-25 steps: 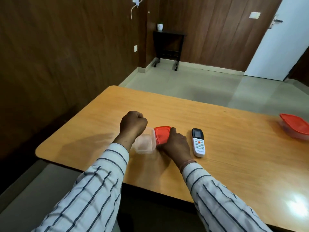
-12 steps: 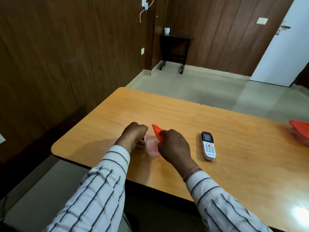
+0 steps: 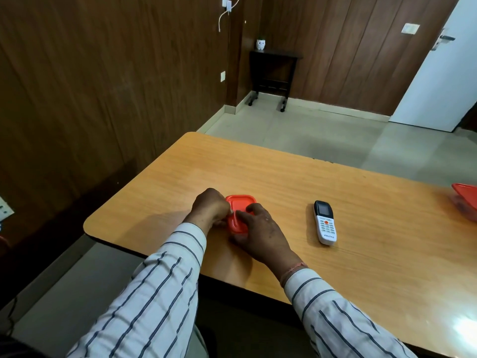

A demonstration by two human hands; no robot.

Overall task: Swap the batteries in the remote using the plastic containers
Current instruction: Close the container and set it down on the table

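Pressing the red lid (image 3: 240,201) evenly should seal it; left hand (image 3: 210,206) pinches its edge, right hand's (image 3: 260,232) grip curls round it.

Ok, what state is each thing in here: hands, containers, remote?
Small red-lidded container: covered, between both hands.
Left hand: grips the container's left side.
Right hand: fingers curled over its top.
Remote: face up, flat on the table, untouched.
Second container: lidded, partly out of frame at right.
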